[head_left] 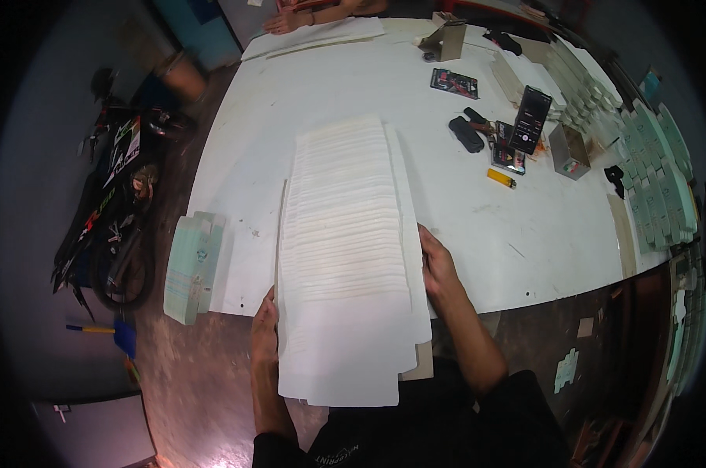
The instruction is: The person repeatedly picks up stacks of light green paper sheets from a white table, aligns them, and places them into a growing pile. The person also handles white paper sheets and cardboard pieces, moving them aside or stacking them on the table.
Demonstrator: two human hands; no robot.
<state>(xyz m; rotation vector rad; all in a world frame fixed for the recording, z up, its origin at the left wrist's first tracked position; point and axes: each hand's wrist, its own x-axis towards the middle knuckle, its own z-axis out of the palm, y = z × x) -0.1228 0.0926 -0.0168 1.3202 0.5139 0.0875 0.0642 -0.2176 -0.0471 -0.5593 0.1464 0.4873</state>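
A long stack of white card sheets (345, 335) lies over the near edge of the table, its layers fanned out in overlapping steps toward the far end. My left hand (265, 327) grips the stack's left edge low down, with most of its fingers hidden behind the card. On the opposite edge, somewhat farther out, my right hand (437, 265) is closed on the same stack, its fingertips partly out of sight. The near end of the stack juts past the table edge toward my body, and a brown-grey board (417, 365) peeks out beneath its right corner.
Green flattened cartons (191, 265) stand at the table's left edge; more green cartons (657, 175) pile up at right. A phone (530, 117), yellow lighter (501, 179) and metal box (569, 152) sit right of centre. Another person's hand (288, 22) rests on sheets at the far left.
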